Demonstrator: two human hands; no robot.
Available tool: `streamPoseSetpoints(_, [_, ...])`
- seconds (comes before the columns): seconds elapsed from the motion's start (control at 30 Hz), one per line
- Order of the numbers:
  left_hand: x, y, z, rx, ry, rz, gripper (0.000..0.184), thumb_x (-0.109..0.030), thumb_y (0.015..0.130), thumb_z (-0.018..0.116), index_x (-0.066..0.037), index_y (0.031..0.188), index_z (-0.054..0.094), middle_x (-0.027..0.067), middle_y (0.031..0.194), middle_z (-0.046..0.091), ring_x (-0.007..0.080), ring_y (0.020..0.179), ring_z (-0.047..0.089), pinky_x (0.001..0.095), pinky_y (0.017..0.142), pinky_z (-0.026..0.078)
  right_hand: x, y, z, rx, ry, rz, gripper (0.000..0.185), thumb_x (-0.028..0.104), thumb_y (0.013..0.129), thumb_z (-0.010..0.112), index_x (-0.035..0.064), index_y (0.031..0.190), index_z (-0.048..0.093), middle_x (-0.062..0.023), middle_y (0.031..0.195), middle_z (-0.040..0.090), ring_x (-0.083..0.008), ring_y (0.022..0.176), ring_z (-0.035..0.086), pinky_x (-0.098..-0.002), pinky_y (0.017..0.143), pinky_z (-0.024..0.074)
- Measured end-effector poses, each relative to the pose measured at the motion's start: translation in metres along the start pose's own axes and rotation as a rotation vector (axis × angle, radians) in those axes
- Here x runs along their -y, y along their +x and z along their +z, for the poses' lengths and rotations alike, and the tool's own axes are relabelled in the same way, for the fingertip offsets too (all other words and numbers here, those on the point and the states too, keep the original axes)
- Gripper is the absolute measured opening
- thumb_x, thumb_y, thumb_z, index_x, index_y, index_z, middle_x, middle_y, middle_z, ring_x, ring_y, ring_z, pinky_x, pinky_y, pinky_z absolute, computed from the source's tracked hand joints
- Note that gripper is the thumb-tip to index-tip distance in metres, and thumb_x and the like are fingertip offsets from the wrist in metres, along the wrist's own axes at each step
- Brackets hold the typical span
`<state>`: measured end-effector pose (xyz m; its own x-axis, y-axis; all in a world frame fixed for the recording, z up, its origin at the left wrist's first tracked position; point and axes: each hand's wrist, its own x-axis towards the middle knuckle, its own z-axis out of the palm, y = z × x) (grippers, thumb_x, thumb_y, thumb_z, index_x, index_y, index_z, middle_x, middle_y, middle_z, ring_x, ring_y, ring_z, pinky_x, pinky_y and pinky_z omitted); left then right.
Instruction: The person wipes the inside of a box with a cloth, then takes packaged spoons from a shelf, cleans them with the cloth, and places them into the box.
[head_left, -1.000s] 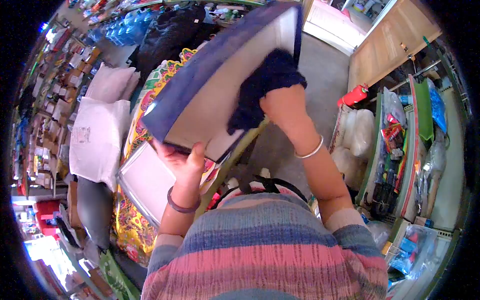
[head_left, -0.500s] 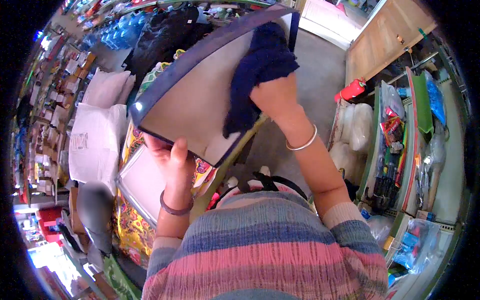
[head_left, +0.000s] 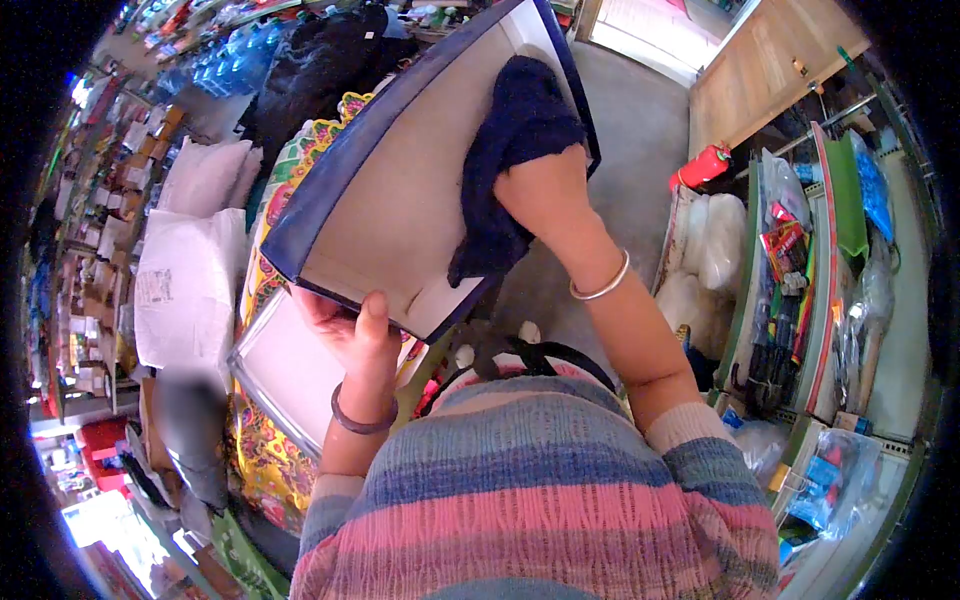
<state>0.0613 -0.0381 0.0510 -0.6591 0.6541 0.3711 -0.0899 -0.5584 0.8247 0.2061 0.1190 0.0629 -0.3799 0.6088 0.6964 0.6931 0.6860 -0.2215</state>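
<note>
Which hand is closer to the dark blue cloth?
The right hand: it holds the dark blue cloth against the inside of the box. The left hand is farther away, gripping the box's near edge.

A knitted top (head_left: 520,480) is striped in grey-blue, navy, pink and mauve; below its pale-banded sleeves are a silvery bangle (head_left: 603,277) and a dark bangle (head_left: 362,412).

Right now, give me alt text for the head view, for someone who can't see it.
A person's left hand grips a dark blue, pale-lined box by its near edge while the right hand presses a navy cloth inside. A flowered cloth lies below; a red fire extinguisher stands beyond.
</note>
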Motion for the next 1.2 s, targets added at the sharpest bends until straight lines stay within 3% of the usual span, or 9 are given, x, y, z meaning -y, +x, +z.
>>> streamPoseSetpoints(0.27, [0.004,0.0,-0.01,-0.056,-0.128,-0.084,0.059,-0.008,0.069,0.071,-0.006,0.121,0.042,0.0085,0.117,0.052,0.0209,0.107,0.051,0.0365,0.093,0.041,-0.004,-0.013,-0.002,0.554,-0.083,0.273,0.025,0.007,0.059,0.06,0.0009,0.083,0.061,-0.0155,0.083,0.061,-0.0347,0.078,0.058,-0.0433,0.071,0.047])
streamPoseSetpoints(0.47, [0.007,0.005,-0.003,0.072,0.056,-0.089,0.073,-0.004,0.068,0.068,-0.002,0.133,0.033,0.0098,0.121,0.052,0.0191,0.11,0.051,0.0318,0.094,0.039,-0.008,0.022,-0.008,-0.303,-0.112,-0.169,0.026,0.005,0.06,0.059,-0.0001,0.085,0.06,-0.0169,0.085,0.06,-0.0334,0.077,0.058,-0.0406,0.068,0.0482])
streamPoseSetpoints(0.6, [-0.009,0.017,0.001,0.076,0.121,-0.047,0.076,-0.014,0.066,0.074,-0.001,0.131,0.036,0.0094,0.119,0.052,0.0193,0.108,0.052,0.0319,0.093,0.039,-0.017,0.022,-0.005,0.265,-0.198,-0.048,0.01,0.011,0.062,0.061,0.0036,0.068,0.064,-0.0148,0.072,0.063,-0.0314,0.066,0.061,-0.0403,0.059,0.0484])
streamPoseSetpoints(0.73, [0.005,0.014,-0.006,-0.056,-0.02,0.09,0.076,-0.018,0.066,0.076,-0.002,0.13,0.038,0.0094,0.115,0.054,0.0183,0.106,0.053,0.0324,0.093,0.04,0.0,-0.006,-0.001,0.563,-0.193,-0.02,0.02,0.021,0.067,0.058,0.0056,0.056,0.063,-0.0139,0.059,0.06,-0.032,0.057,0.06,-0.0409,0.054,0.048])
streamPoseSetpoints(0.8, [0.002,0.016,-0.008,0.031,0.106,0.042,0.075,-0.018,0.066,0.076,-0.002,0.129,0.038,0.009,0.117,0.053,0.0184,0.107,0.052,0.0325,0.093,0.04,0.002,-0.017,0.007,0.721,-0.16,-0.028,0.025,0.024,0.07,0.055,0.0058,0.056,0.064,-0.0142,0.057,0.06,-0.0323,0.056,0.06,-0.041,0.052,0.0477])
streamPoseSetpoints(0.9, [0.003,0.02,0.001,0.041,0.087,0.03,0.072,-0.014,0.066,0.074,-0.003,0.128,0.039,0.0086,0.117,0.053,0.0184,0.108,0.051,0.0327,0.094,0.039,0.004,-0.013,0.003,0.706,-0.062,-0.046,0.027,0.026,0.072,0.053,0.0065,0.058,0.065,-0.0156,0.059,0.06,-0.0326,0.058,0.061,-0.0416,0.052,0.0473])
streamPoseSetpoints(1.03, [0.018,0.024,0.005,-0.04,0.075,0.106,0.066,-0.007,0.066,0.069,-0.004,0.126,0.041,0.0083,0.117,0.053,0.0192,0.109,0.05,0.0341,0.095,0.038,0.061,-0.018,-0.022,1.031,0.158,-0.416,0.023,0.025,0.065,0.055,0.0064,0.06,0.066,-0.0157,0.062,0.062,-0.0327,0.06,0.062,-0.0448,0.054,0.0483])
streamPoseSetpoints(1.13, [0.013,0.034,-0.002,-0.04,-0.003,0.081,0.061,-0.004,0.069,0.066,-0.004,0.125,0.042,0.0087,0.119,0.052,0.0204,0.11,0.05,0.0356,0.096,0.037,0.078,-0.053,-0.009,0.432,0.548,-0.358,0.02,0.024,0.064,0.056,0.007,0.061,0.066,-0.0139,0.061,0.062,-0.0313,0.063,0.063,-0.0444,0.055,0.0487])
streamPoseSetpoints(1.2, [0.008,0.035,-0.001,-0.048,-0.035,0.083,0.058,-0.003,0.07,0.065,-0.005,0.124,0.042,0.0084,0.118,0.053,0.0208,0.11,0.05,0.0362,0.096,0.037,0.057,-0.056,0.0,0.636,0.311,-0.403,0.015,0.019,0.062,0.059,0.0078,0.071,0.063,-0.0116,0.066,0.061,-0.0312,0.062,0.061,-0.0434,0.053,0.0475])
